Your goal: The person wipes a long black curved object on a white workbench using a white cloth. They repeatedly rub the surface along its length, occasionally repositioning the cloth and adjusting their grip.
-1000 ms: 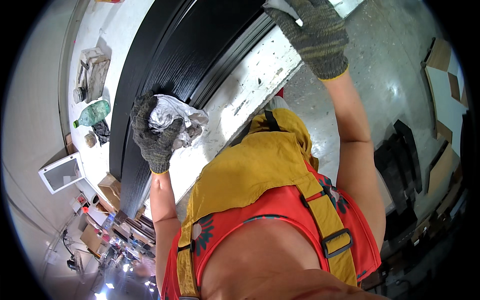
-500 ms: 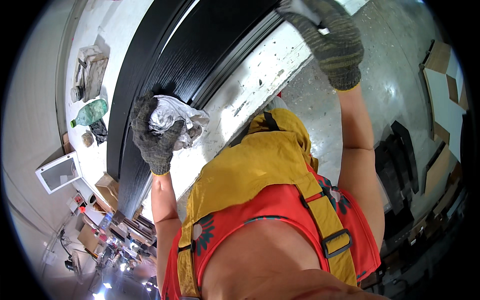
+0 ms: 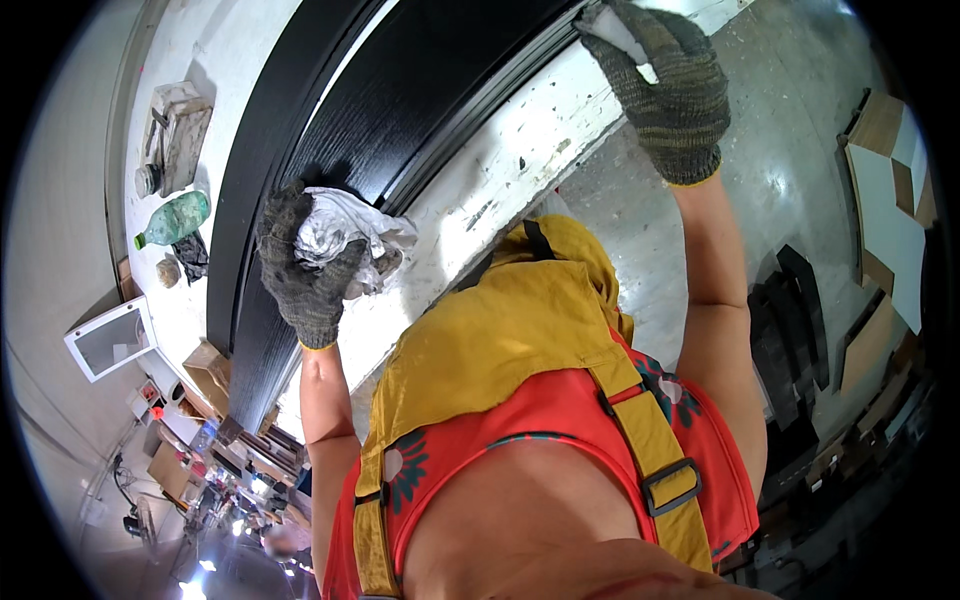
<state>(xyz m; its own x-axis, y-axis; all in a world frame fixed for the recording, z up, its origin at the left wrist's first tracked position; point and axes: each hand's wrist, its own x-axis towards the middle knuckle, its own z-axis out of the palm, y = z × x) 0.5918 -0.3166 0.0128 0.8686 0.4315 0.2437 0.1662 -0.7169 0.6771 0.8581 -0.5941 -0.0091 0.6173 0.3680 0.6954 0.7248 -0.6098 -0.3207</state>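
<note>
In a dark grey knitted glove, my left hand is closed around a crumpled white rag, which bunches out past the thumb and rests on a black wood-grained panel. My right hand, gloved the same way, is stretched far out at the upper edge. It grips a pale, flat piece, its kind partly hidden by the fingers, against the panel's grooved edge. The panel lies on a white, paint-spotted bench.
Left of the panel are a green plastic bottle, a stained box-shaped container and a crumpled black bag. A white-framed pane stands beyond. On the right, dark panels and pale boards lie by the concrete floor.
My right hand has shifted slightly down and its pale piece shows more clearly. My left hand and the rag have stayed almost in place on the panel.
</note>
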